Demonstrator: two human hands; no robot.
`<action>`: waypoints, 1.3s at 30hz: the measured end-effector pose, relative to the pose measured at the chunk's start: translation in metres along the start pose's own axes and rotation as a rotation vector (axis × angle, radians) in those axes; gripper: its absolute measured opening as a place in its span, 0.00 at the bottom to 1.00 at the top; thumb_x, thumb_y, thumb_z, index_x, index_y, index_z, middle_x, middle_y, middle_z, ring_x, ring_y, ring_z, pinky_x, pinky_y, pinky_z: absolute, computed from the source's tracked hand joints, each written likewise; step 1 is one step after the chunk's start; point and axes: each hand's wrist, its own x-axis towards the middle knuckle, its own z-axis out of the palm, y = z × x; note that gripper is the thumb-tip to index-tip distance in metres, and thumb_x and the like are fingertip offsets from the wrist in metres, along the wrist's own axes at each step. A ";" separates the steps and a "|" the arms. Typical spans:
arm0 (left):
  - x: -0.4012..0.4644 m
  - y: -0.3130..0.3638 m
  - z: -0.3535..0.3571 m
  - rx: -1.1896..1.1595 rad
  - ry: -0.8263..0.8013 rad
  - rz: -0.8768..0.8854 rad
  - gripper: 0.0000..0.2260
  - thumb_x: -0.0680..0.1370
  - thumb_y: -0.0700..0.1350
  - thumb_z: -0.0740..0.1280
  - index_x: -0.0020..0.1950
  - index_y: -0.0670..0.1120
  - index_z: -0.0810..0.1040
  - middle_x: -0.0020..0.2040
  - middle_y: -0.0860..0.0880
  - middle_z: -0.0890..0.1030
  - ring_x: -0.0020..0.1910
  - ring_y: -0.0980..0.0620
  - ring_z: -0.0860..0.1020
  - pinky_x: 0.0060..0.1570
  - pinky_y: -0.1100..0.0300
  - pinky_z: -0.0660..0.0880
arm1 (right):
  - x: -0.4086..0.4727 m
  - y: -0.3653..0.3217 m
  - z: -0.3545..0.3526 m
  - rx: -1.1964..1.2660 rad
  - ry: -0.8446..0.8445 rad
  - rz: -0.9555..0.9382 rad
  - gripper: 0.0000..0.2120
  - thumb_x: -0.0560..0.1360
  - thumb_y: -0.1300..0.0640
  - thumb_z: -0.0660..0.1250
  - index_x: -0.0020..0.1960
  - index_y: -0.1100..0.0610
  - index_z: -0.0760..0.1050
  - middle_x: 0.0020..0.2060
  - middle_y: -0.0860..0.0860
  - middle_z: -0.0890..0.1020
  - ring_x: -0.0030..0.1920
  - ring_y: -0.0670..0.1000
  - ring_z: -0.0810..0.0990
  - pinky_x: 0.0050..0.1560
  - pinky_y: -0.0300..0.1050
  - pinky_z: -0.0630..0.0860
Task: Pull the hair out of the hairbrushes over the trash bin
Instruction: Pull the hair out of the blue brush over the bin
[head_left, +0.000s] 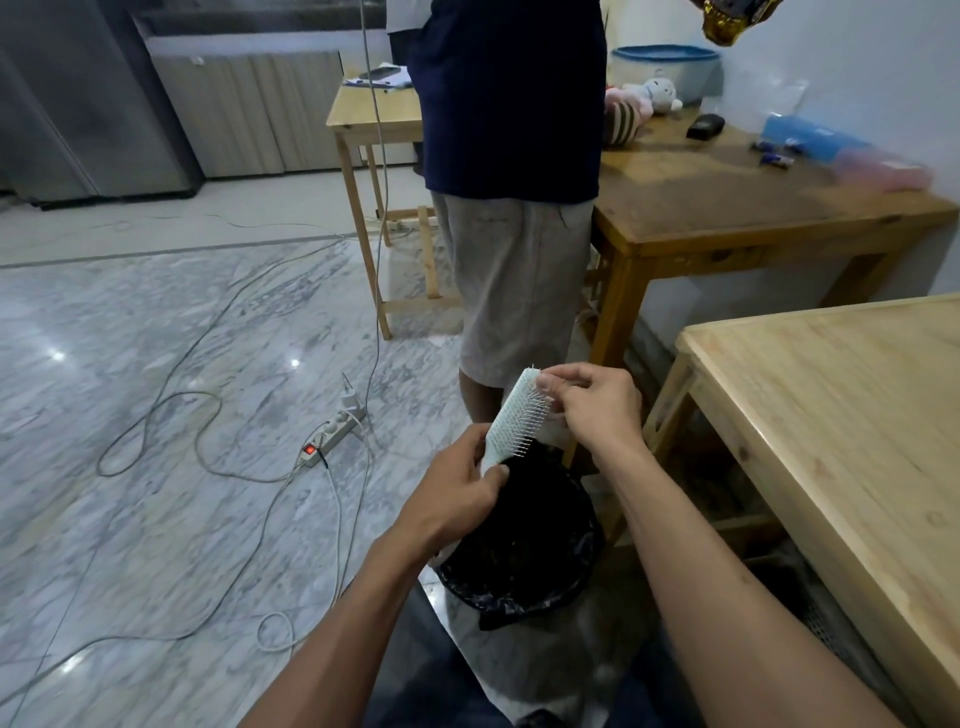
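pale hairbrush (514, 421) over black-lined bin (524, 551), left grip (457, 493) clamped on its handle, right grip (592, 402) pinching its bristles.

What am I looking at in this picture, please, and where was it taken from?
There is one picture, from a camera worn on a person's head, looking forward and down at their own bare arms; no machine is involved. The left hand grips the handle of a pale hairbrush. The right hand pinches at the bristles near the brush's tip, as if picking out hair. Directly below stands a trash bin lined with a black bag. A power strip and cables lie on the marble floor. Another person stands behind, beside a wooden table holding soft toys and small items.
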 end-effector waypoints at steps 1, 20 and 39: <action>0.000 -0.001 0.001 0.036 0.011 -0.006 0.13 0.80 0.46 0.65 0.63 0.55 0.75 0.50 0.56 0.84 0.41 0.59 0.79 0.41 0.58 0.73 | 0.001 0.000 0.000 -0.040 0.023 0.000 0.10 0.72 0.48 0.78 0.33 0.43 0.83 0.38 0.44 0.88 0.45 0.50 0.87 0.50 0.54 0.85; 0.000 0.024 0.003 0.133 0.157 0.025 0.06 0.80 0.52 0.68 0.53 0.51 0.78 0.42 0.53 0.82 0.36 0.53 0.78 0.39 0.49 0.77 | -0.005 -0.033 -0.013 0.353 -0.098 0.092 0.08 0.80 0.55 0.72 0.57 0.55 0.77 0.44 0.49 0.83 0.42 0.47 0.85 0.35 0.42 0.86; 0.018 0.108 0.011 0.050 0.284 0.287 0.06 0.78 0.51 0.71 0.49 0.49 0.79 0.45 0.53 0.86 0.43 0.54 0.83 0.46 0.47 0.80 | 0.008 -0.089 -0.093 0.306 0.031 0.029 0.15 0.82 0.59 0.67 0.67 0.60 0.75 0.55 0.60 0.85 0.51 0.57 0.87 0.38 0.45 0.83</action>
